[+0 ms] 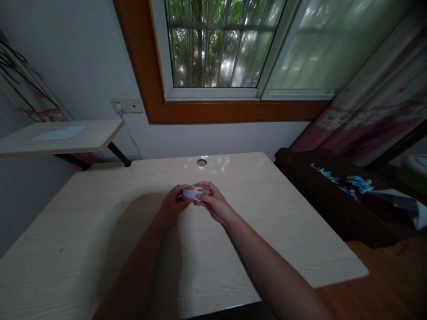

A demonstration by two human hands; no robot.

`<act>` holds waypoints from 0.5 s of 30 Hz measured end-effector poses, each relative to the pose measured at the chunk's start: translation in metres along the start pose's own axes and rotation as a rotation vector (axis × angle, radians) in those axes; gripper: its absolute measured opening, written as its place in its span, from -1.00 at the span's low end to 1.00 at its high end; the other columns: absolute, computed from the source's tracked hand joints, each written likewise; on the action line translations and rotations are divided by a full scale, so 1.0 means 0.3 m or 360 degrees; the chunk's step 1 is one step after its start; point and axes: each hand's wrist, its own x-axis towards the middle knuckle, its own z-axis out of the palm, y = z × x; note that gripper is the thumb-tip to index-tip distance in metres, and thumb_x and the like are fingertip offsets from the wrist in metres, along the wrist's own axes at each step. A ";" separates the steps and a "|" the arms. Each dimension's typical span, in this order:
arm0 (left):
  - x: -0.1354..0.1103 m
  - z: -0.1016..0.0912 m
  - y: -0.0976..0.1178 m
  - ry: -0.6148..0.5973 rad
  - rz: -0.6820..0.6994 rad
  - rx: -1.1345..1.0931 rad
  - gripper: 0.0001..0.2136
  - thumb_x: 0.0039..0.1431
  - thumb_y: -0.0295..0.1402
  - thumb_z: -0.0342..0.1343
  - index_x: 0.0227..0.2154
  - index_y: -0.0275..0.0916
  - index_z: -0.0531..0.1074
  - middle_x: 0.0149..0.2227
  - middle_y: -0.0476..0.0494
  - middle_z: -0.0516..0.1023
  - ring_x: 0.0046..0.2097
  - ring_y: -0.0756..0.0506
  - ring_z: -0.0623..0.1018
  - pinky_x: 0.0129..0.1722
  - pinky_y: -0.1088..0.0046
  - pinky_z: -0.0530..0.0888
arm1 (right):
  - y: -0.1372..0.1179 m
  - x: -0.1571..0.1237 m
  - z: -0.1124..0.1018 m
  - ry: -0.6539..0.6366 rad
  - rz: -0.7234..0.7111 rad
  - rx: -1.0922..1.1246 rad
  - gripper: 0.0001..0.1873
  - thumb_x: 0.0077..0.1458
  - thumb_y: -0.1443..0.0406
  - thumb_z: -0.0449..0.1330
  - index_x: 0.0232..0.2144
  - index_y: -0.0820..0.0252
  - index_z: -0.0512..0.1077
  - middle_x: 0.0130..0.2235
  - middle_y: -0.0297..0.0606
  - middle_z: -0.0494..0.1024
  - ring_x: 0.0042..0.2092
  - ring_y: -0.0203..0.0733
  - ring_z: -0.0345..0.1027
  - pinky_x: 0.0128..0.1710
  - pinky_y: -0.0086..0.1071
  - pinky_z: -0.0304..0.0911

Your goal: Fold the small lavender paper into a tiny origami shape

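Observation:
Both of my hands meet over the middle of a pale wood-grain table (283, 213), around a small, flat, lilac rectangular piece (191, 194). It looks like a small box or a folded paper, but I cannot tell which. My left hand (174, 202) grips its left end between thumb and fingers. At the right end, my right hand (213, 201) pinches it, with the thumb lying on the face towards me. The fingers partly cover the ends and back of the piece.
Behind the hands, a round cable hole (202, 162) pierces the tabletop near the wall. A raised shelf (96, 138) on black legs stands at the back left, with a white sheet (58, 133) on it. Dark brown furniture (310, 195) sits beyond the right edge.

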 end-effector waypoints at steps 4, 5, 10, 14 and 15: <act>-0.003 0.001 0.002 0.0012 -0.0008 0.0019 -0.66 0.11 -0.27 0.25 -0.06 -0.20 0.42 0.01 -0.23 0.50 -0.02 -0.14 0.54 -0.07 0.32 0.52 | -0.004 -0.002 0.003 -0.0017 0.0002 -0.0020 -0.47 -0.15 0.31 0.43 -0.11 0.09 0.35 -0.44 -0.44 0.50 -0.43 -0.31 0.44 -0.36 -0.40 0.37; -0.003 0.001 0.001 0.0015 -0.0007 0.0013 -0.66 0.11 -0.27 0.26 -0.06 -0.20 0.42 0.01 -0.23 0.50 -0.01 -0.15 0.54 -0.07 0.32 0.52 | -0.005 -0.003 0.004 -0.0018 -0.0001 -0.0029 -0.47 -0.15 0.31 0.43 -0.11 0.09 0.35 -0.44 -0.44 0.50 -0.43 -0.30 0.43 -0.36 -0.39 0.38; -0.004 0.002 0.002 0.0037 0.0004 -0.0061 -0.64 0.09 -0.26 0.27 -0.05 -0.20 0.40 0.02 -0.24 0.50 -0.01 -0.16 0.53 -0.08 0.30 0.52 | 0.003 -0.001 0.004 -0.0009 -0.0057 -0.0074 -0.50 -0.14 0.31 0.43 -0.13 0.07 0.36 -0.46 -0.46 0.49 -0.44 -0.30 0.41 -0.36 -0.36 0.37; -0.001 0.000 0.006 0.0079 -0.0077 -0.0122 -0.60 0.05 -0.27 0.29 -0.05 -0.22 0.39 -0.02 -0.23 0.52 -0.07 -0.13 0.56 -0.10 0.31 0.53 | 0.032 0.012 -0.012 -0.0048 -0.0176 -0.0176 -0.50 -0.12 0.31 0.40 -0.11 0.04 0.35 -0.47 -0.48 0.47 -0.43 -0.29 0.40 -0.32 -0.33 0.36; 0.000 -0.001 0.004 0.0088 -0.0111 -0.0124 -0.60 0.04 -0.27 0.30 -0.06 -0.22 0.39 -0.05 -0.22 0.53 -0.11 -0.11 0.56 -0.12 0.32 0.54 | 0.039 0.015 -0.016 -0.0059 -0.0206 -0.0213 -0.51 -0.10 0.31 0.39 -0.10 0.03 0.35 -0.47 -0.48 0.46 -0.43 -0.29 0.40 -0.31 -0.33 0.35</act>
